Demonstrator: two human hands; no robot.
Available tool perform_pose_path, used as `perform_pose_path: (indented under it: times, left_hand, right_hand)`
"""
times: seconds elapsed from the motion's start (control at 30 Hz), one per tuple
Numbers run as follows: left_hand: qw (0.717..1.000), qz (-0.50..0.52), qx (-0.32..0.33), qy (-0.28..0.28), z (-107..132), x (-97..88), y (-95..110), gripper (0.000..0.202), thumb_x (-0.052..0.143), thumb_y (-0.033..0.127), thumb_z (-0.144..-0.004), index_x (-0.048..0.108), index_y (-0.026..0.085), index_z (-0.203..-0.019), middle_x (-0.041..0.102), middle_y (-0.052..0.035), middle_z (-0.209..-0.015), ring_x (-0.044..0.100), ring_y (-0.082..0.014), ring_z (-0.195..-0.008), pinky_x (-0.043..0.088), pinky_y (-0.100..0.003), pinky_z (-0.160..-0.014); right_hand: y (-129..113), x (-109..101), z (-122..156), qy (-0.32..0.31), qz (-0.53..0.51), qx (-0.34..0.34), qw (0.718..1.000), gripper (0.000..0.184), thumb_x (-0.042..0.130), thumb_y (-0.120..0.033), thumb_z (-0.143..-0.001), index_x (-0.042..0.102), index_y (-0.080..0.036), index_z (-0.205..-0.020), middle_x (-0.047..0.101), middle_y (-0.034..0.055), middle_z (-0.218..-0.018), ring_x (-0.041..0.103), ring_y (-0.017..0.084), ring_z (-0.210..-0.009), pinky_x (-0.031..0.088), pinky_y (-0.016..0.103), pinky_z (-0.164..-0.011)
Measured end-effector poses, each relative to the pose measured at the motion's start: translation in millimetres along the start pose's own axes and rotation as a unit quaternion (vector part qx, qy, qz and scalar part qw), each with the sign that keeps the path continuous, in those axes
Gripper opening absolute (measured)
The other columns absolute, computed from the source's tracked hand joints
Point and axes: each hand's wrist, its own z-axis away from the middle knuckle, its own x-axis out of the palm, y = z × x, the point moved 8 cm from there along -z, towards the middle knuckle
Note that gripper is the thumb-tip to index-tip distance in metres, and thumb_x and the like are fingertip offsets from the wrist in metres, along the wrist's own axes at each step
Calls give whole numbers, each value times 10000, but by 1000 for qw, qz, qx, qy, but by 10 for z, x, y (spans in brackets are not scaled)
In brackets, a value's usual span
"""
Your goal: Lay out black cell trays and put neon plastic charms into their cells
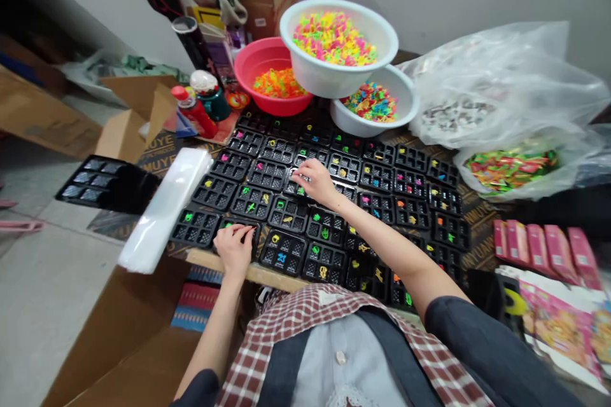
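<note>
Several black compartment trays [267,173] cover the table, many cells holding small bright plastic pieces. My right hand [315,182] reaches over the middle trays, fingers curled down and pinched at a tray cell; what they hold is too small to see. My left hand [233,247] rests on a near tray [238,229] at the table's front edge, fingers bent onto it beside a green piece. A white bowl [338,44] of pink, yellow and green pieces sits stacked at the back.
A red bowl [272,73] and a second white bowl [377,105] hold more pieces. A stack of clear sleeves [165,206] lies left, with more black trays [102,181] beyond. Plastic bags [506,114] sit right, pink packets [539,248] below them. Cardboard boxes [128,121] stand left.
</note>
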Motion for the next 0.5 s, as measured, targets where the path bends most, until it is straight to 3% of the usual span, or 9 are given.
perform_pose_path:
  times: [0.13,0.3,0.4,0.5]
  left_hand:
    - [998,20,-16,59,9,-125,15,251,586,411,-858,736,211,-835,636,-96,-903,526,-251,-877,373,-420,-852]
    - [991,66,-26,115,35,-234,41,274,576,426,-866,726,207,-933,610,-126,-1049,540,-266,-998,368,-463,-959]
    - [988,79,-25,128,60,-261,72,278,585,406,-865,710,198,-1000,585,-148,-1147,531,-283,-1099,352,-481,-1009]
    - [987,76,-15,143,84,-303,122,282,592,378,-867,694,188,-1048,566,-159,-1197,521,-288,-1149,360,-477,-1023]
  right_hand:
    - [386,-575,-130,91,85,66,990,231,495,-330,-944,694,-220,-901,607,83,-954,534,239,-959,432,426,-892]
    - [968,-1196,-356,173,229,125,950,288,434,-378,-950,635,-240,-1103,531,114,-1158,458,297,-1156,362,517,-988]
    - [1520,-1459,-522,163,293,191,922,333,457,-419,-932,593,-217,-1159,471,143,-1254,387,326,-1237,332,548,-1001]
    - [2139,-1625,-622,111,309,289,899,411,573,-432,-866,584,-159,-1174,448,194,-1295,376,344,-1251,338,544,-992]
